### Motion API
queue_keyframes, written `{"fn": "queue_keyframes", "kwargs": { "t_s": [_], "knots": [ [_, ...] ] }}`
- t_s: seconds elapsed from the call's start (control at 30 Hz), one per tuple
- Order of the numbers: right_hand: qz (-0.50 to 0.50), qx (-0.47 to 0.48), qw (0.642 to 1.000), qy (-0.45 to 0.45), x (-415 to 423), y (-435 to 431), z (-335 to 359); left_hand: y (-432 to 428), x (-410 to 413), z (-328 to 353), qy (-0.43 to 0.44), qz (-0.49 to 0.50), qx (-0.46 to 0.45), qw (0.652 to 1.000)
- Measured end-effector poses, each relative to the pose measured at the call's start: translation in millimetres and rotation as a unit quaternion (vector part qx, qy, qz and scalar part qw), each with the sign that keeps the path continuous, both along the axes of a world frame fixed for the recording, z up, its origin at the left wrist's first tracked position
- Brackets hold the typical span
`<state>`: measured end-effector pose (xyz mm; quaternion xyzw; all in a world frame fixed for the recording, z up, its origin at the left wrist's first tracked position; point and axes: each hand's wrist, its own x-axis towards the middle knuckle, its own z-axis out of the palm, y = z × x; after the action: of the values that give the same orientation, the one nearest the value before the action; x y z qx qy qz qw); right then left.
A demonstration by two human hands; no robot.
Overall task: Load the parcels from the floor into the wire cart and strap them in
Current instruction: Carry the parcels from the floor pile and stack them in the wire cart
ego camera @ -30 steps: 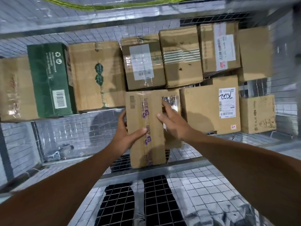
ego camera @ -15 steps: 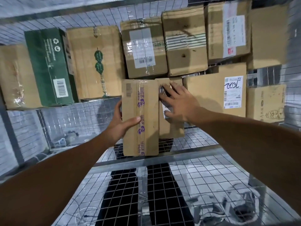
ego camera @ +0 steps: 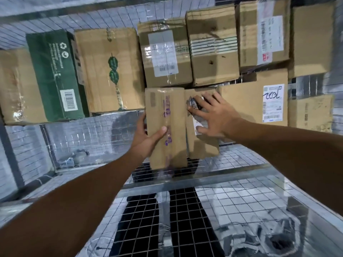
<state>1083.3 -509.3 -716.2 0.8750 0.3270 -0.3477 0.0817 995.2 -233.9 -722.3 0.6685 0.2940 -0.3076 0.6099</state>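
Parcel [ego camera: 167, 127], a long brown one with purple-printed tape down its face, sits in the middle of the cart [ego camera: 185, 181], just inside the near rail. Its far end is close up to the row of boxes along the far side. Whether it rests on the cart floor or is held off it cannot be told.

At the far left corner lies a plain box [ego camera: 16, 86]. A green box [ego camera: 53, 75] with a barcode sticker touches it, and next comes a leaf box [ego camera: 111, 69] with two green leaf marks. In front of these three the lined cart floor is bare.

The left grip [ego camera: 146, 138], a bare hand, is clamped on the parcel: fingers wrap its left edge and the thumb lies on the taped face. Beyond the parcel sits a label box [ego camera: 163, 54], with a striped box [ego camera: 213, 45] touching its right side.

A second parcel [ego camera: 202, 145] lies against the first one's right edge. The right grip [ego camera: 213, 117] presses flat on it, fingers spread and straight, holding nothing.

To the right lie a scrawled box [ego camera: 254, 101] with a handwritten label, and at the right edge a small box [ego camera: 310, 112]. Beyond those, a long-label box [ego camera: 263, 34] and a bare box [ego camera: 313, 39] fill the far right corner.

Dark trouser legs [ego camera: 141, 219] show through the near mesh.
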Motion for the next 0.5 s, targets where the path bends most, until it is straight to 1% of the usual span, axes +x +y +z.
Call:
{"fn": "queue_keyframes", "kwargs": {
  "t_s": [0.07, 0.13, 0.2, 0.23, 0.33, 0.5],
  "knots": [
    [-0.032, 0.052, 0.998, 0.002, 1, 4, 0, -14, 3, -15, -0.006, 0.039, 0.016, 0.999],
    [-0.067, 0.111, 0.991, -0.007, 4, 3, -1, -27, 2, -28, -0.016, 0.059, 0.026, 0.998],
    [-0.096, 0.167, 0.980, -0.043, 1, 3, -5, -31, -4, -39, -0.001, 0.078, 0.027, 0.997],
    [-0.103, 0.176, 0.977, -0.058, 0, 2, -7, -33, -7, -43, 0.008, 0.080, 0.029, 0.996],
    [-0.094, 0.133, 0.984, -0.069, -13, 12, -16, -23, -13, -53, 0.029, 0.052, 0.037, 0.998],
    [-0.162, 0.025, 0.986, -0.031, -24, 40, -24, -9, -7, -44, 0.078, 0.023, 0.025, 0.996]
  ]
}}
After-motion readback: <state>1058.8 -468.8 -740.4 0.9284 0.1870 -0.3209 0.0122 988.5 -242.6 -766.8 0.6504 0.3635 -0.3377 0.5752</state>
